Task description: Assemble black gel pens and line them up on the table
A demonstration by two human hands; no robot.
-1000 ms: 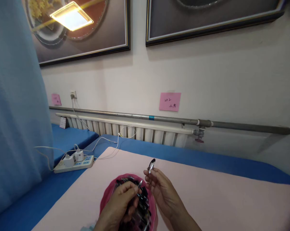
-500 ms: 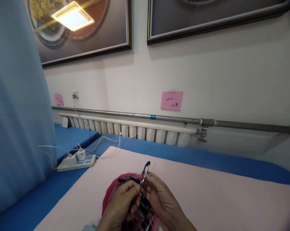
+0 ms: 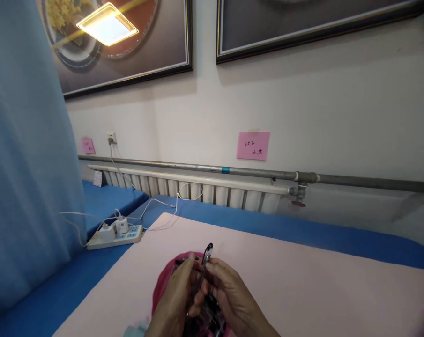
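A slim pen (image 3: 207, 253) with a black-tipped clear cap points up and slightly right between my hands. My left hand (image 3: 177, 291) is closed around its lower part, thumb lying along it. The fingers of my right hand (image 3: 230, 289) pinch it near the cap. Beneath both hands stands a pink basket (image 3: 159, 286) holding several dark and clear pen-like pieces (image 3: 212, 310); my hands hide much of its contents.
A pink sheet (image 3: 296, 281) covers much of the blue bed (image 3: 338, 236). At the left lies a power strip (image 3: 115, 237) with plugged-in chargers and white cables. A light blue item (image 3: 135, 331) is partly visible at the bottom edge. A blue curtain (image 3: 25, 164) hangs at the left.
The pen has sunk a little and shifted left, standing more upright. My left hand has turned its thumb up along the pen, and my right fingers have moved nearer the cap.
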